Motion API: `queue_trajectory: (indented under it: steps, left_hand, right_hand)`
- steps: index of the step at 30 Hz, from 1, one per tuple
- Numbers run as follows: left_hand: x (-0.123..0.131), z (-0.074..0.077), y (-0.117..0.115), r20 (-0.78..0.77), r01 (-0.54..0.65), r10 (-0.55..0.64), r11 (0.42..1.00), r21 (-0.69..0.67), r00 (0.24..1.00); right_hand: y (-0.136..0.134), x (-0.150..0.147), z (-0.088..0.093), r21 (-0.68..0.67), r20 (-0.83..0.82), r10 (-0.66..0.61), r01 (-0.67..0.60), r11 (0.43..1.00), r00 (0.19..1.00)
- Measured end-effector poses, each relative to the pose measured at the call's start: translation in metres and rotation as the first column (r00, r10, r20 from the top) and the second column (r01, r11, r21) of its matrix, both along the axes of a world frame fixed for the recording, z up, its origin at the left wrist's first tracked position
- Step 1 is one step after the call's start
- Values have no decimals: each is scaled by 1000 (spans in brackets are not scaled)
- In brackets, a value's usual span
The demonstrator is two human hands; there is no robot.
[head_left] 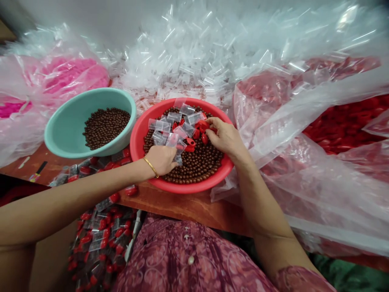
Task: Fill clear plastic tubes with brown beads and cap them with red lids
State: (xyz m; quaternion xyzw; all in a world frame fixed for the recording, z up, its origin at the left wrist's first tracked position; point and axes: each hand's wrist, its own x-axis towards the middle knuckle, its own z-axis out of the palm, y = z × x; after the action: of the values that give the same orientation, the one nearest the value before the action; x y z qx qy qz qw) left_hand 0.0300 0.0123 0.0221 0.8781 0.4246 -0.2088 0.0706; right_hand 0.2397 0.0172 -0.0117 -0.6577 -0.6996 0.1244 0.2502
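A red basin (182, 189) holds brown round beads (197, 167), with clear plastic cases (162, 125) and red plastic caps (191, 142) lying on top of them. My left hand (162, 160), a gold bangle at its wrist, is over the basin's near left part. Its fingers are closed around a clear plastic case (179, 159), partly hidden by the hand. On the basin's right side, my right hand (225, 136) bends its thumb and fingers together on a red cap (204, 126) among other red caps.
Left of the red basin stands a turquoise basin (65, 134) of brown beads. Behind is a heap of clear cases (188, 61). Plastic bags hold red pieces (346, 121) at right and pink pieces (69, 73) at left. Red-capped clear cases (100, 239) are piled below the table edge.
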Motion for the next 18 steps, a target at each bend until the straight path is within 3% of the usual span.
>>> queue_trajectory:
  steps: [6,11,18]
  left_hand:
    - [4,-4,13,-42,33,-40,986,-162,998]
    - [28,-11,18,21,61,-58,977,-202,998]
    - [70,-48,26,261,-175,244,949,-261,934]
  right_hand:
    - [-2,-1,3,-19,-23,0,0,1000,1000]
    - [-1,0,4,-15,-50,-3,2,1000,999]
    - [1,5,-5,71,-227,15,1,998,974]
